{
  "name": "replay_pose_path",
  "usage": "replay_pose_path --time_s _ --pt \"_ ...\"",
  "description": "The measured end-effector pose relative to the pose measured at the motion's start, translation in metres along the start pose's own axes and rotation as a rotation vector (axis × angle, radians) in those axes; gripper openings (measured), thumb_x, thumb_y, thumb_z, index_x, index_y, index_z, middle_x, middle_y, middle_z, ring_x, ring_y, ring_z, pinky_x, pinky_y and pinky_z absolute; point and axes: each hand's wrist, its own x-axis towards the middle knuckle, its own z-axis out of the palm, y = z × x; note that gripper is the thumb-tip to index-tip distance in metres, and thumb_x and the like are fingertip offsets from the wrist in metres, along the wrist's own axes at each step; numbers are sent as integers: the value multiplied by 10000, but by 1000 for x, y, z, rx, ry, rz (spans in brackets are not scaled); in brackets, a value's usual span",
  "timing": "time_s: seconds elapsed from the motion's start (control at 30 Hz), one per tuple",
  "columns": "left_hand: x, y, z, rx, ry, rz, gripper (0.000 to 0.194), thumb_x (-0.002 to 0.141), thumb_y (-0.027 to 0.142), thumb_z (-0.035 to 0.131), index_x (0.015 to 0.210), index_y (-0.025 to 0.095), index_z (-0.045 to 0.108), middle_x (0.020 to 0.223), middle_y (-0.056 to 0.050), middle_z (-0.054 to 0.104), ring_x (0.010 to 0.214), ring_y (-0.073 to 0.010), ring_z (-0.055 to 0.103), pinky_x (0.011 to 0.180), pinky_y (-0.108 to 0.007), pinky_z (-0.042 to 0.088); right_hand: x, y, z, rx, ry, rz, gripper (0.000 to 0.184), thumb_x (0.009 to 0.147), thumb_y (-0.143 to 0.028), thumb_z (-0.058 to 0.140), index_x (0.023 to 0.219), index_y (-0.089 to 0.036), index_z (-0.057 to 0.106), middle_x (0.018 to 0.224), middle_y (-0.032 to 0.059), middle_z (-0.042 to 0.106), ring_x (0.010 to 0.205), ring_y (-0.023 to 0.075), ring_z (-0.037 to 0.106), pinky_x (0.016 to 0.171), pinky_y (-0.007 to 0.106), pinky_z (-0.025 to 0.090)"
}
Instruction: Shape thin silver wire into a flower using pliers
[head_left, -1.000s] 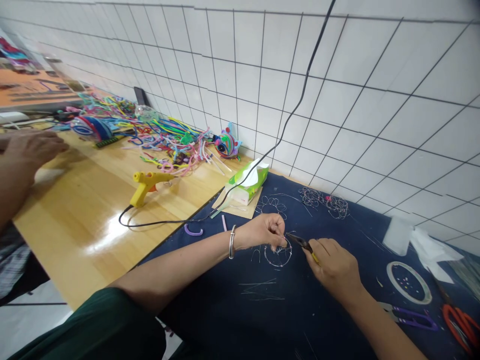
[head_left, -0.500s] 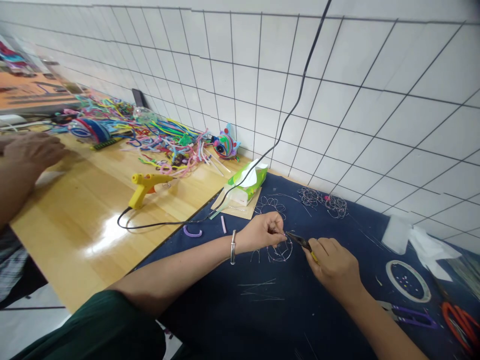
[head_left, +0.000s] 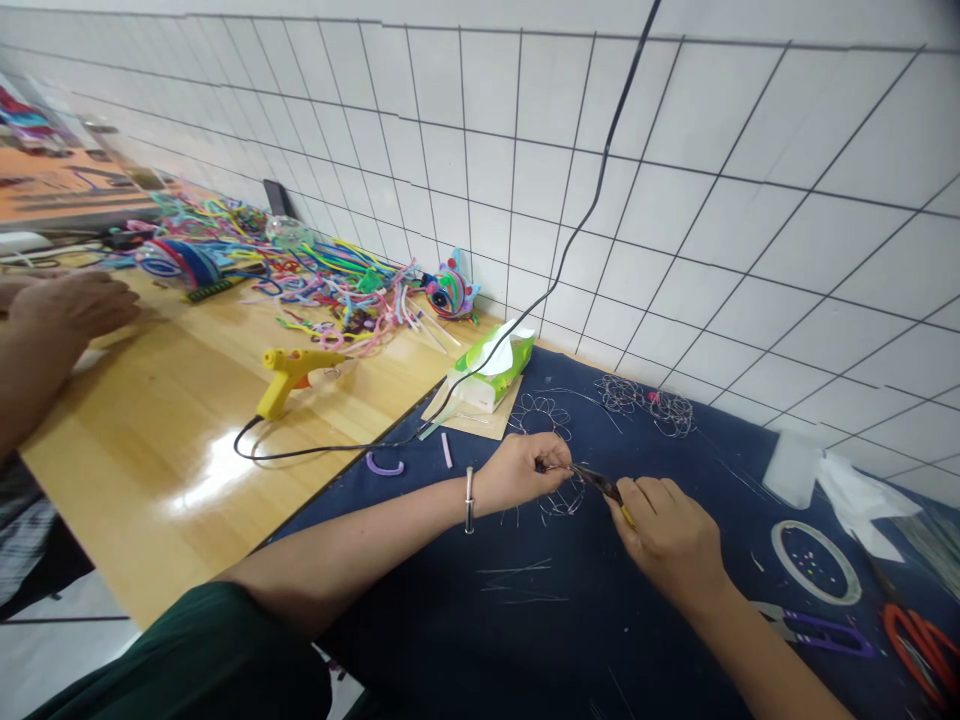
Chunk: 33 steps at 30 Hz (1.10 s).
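Pinched between the fingers of my left hand point(head_left: 529, 470) is a round wire ring point(head_left: 564, 500) with small beads on it; part of it is hidden behind the fingers. My right hand point(head_left: 667, 525) grips pliers point(head_left: 600, 482) with dark jaws and yellow handles. Their tips meet the ring's edge beside my left fingertips. Whether the jaws are closed on the wire is too small to tell. Short straight wires point(head_left: 525, 580) lie on the dark blue cloth point(head_left: 450, 620) below my hands. A flower-shaped wire piece point(head_left: 544, 412) rests just beyond my left hand.
A yellow glue gun point(head_left: 289, 378) lies on the wooden table, its cord crossing to the wall. Behind are a tissue pack point(head_left: 495, 368) and tangled pipe cleaners point(head_left: 352, 290). Rightward lie a bead dish point(head_left: 816, 562), purple-handled cutters point(head_left: 821, 632) and orange-handled scissors point(head_left: 919, 640). Another person's hand point(head_left: 71, 300) is leftmost.
My left hand has turned, tilting the wire ring so that it looks flatter and sits more under the fingers. The pliers stay at its edge, and my right hand has hardly moved.
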Motion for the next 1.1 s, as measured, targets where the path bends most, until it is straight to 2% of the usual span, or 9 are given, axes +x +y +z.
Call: replay_pose_path --time_s 0.47,0.83,1.1 --pt "1 -5 3 19 46 64 119 775 229 562 764 136 637 671 -9 596 559 -68 500 510 -165 386 1 -5 -4 83 -36 101 163 842 -319 477 894 -201 576 734 14 550 684 132 476 616 261 305" --pt "2 -13 4 140 44 205 118 802 236 541 788 161 631 736 -21 622 683 -104 554 663 -215 435 2 -5 -7 232 -110 176 183 854 -335 445 826 -220 585 726 2 580 690 127 530 614 238 336" --pt "1 -10 1 162 11 215 149 806 281 545 787 165 636 737 -27 638 712 -121 575 764 -259 440 4 2 -7 410 -179 184 197 848 -343 436 865 -252 610 739 -8 619 608 113 569 513 221 378"
